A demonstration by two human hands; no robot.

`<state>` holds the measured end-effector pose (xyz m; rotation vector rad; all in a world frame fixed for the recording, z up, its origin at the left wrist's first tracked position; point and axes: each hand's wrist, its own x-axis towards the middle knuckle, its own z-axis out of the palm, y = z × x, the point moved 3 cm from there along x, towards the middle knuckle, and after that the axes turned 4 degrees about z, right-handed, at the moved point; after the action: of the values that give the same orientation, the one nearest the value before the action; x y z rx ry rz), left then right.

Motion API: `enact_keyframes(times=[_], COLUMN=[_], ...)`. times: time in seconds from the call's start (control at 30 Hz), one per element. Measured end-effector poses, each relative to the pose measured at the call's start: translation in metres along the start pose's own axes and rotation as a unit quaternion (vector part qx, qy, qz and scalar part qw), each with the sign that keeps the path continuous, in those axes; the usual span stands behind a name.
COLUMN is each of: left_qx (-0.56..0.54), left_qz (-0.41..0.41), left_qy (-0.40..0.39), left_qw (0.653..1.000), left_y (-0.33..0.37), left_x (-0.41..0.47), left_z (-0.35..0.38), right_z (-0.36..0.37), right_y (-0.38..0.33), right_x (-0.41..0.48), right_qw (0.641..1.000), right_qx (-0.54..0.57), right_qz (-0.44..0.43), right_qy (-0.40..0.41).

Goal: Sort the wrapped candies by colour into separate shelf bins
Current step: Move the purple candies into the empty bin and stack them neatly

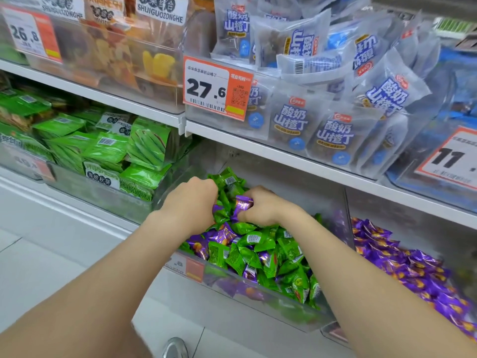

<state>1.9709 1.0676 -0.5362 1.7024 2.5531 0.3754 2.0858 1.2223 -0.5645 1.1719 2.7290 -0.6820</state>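
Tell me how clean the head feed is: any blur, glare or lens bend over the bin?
Head view: left hand, right hand and its pinched purple candy are fairly sharp, colours easy to tell in the mixed bin; the upper-left price tag is smeared; wrappers and clear bin walls glint; shelf edge looks bowed by the wide lens.

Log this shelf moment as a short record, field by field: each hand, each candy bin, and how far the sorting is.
left hand: curled into the mixed candies; grip hidden
right hand: pinches a purple candy
middle bin: green and purple together
right bin: purple candies only, as far as visible
status: sorting unfinished
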Motion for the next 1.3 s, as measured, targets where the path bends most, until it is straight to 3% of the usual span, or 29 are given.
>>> enact_keyframes(times=[0.23, 0.4, 0.57, 0.7, 0.8, 0.9, 0.97, 1.13, 1.3], left_qx=[-0.037, -0.114, -0.237, -0.261, -0.226, -0.134, -0.120, -0.067, -0.082], left_qz=[0.004, 0.017, 0.072, 0.099, 0.107, 0.052, 0.034, 0.073, 0.082], left_qy=[0.039, 0.037, -0.019, -0.083, -0.106, -0.040, -0.031, -0.157, -0.147], left_qw=[0.999, 0.993, 0.969, 0.957, 0.963, 0.989, 0.992, 0.983, 0.982], left_y=[0.002, 0.011, 0.032, 0.042, 0.047, 0.041, 0.037, 0.039, 0.039], left_x=[0.000, 0.001, -0.004, -0.008, -0.008, -0.003, 0.001, -0.003, -0.004], left_z=[0.000, -0.003, -0.014, -0.009, -0.001, 0.001, 0.004, 0.017, 0.020], right_z=[-0.009, -0.030, -0.043, -0.033, -0.027, -0.029, -0.032, -0.036, -0.030], right_y=[-0.004, 0.003, 0.007, 0.019, 0.032, 0.041, 0.040, 0.041, 0.030], right_x=[-0.029, -0.060, -0.100, -0.122, -0.132, -0.138, -0.143, -0.153, -0.165], right_qw=[0.992, 0.987, 0.977, 0.985, 0.983, 0.976, 0.976, 0.979, 0.986], right_qx=[-0.031, 0.063, 0.125, 0.069, -0.024, -0.062, -0.043, 0.019, -0.030], right_qz=[-0.119, -0.147, -0.141, -0.081, -0.016, 0.027, 0.018, 0.002, -0.024], right_qy=[0.009, 0.035, 0.098, 0.135, 0.181, 0.206, 0.215, 0.203, 0.159])
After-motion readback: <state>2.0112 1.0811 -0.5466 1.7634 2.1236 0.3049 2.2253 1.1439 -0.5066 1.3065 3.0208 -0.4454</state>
